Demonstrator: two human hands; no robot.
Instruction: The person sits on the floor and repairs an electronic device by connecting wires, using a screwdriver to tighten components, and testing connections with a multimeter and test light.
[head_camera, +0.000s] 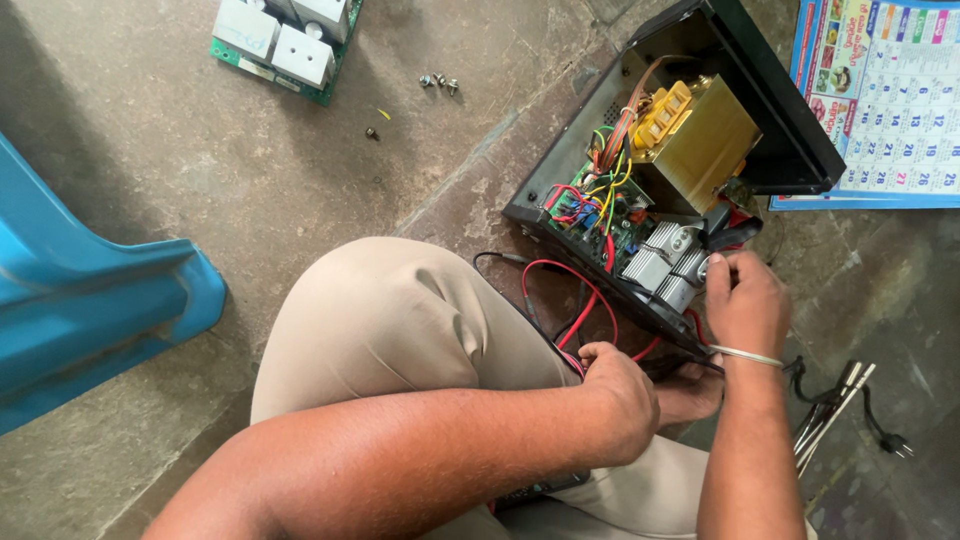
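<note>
**Two hands at the near edge of an opened electrical unit**

Lower centre of the frame: the person's bent knee in beige trousers (400, 320), with both forearms crossing in front of it. The left hand (620, 395) is curled at the near edge of the open black case (790, 130), among the red and black leads (565, 300) that loop over the floor beside the knee; whether it grips a lead or merely rests there cannot be told, as the fingers are hidden. The right hand (745, 305), wearing a thin metal bangle at the wrist, is pinched on a small part at the case's right side, just beside the silver cylindrical components (665, 260); the part itself is too covered to identify.

Centre right: the case lies tilted on the concrete floor (200, 180), showing a green circuit board (590, 215) with coloured wiring and a large yellow-wrapped transformer (695, 140).

Lower right: a black power plug (893, 443) on its cord. Left edge: a blue plastic chair (90, 310).

Upper part of the frame: loose screws (438, 82) on the floor, a second green board with white blocks (285, 40) at upper left, and a printed wall calendar (890, 90) lying at upper right.
</note>
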